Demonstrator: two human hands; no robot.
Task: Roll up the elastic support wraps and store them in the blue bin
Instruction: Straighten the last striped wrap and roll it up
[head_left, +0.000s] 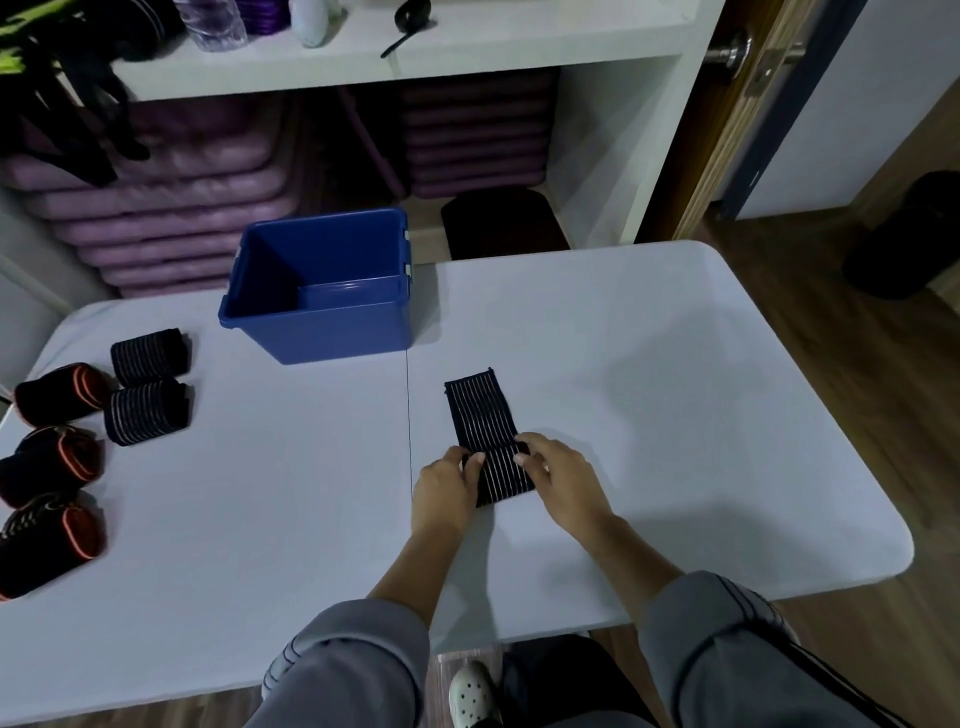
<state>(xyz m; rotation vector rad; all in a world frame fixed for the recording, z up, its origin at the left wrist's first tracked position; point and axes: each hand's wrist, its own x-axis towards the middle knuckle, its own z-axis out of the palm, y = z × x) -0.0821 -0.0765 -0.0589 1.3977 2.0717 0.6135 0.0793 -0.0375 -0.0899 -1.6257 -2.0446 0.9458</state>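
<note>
Head view: striped wrap (485, 415) on table (675, 415), near end rolled, far end lying flat toward blue bin (332, 322). Left hand (441, 488) and right hand (561, 483) flank the roll, fingers curled over its ends, pinching it.

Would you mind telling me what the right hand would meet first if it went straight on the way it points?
The right hand grips the rolled end of the striped wrap, so it would first cross that wrap's flat part; beyond it, probably the blue bin, though depth is unclear.
</note>
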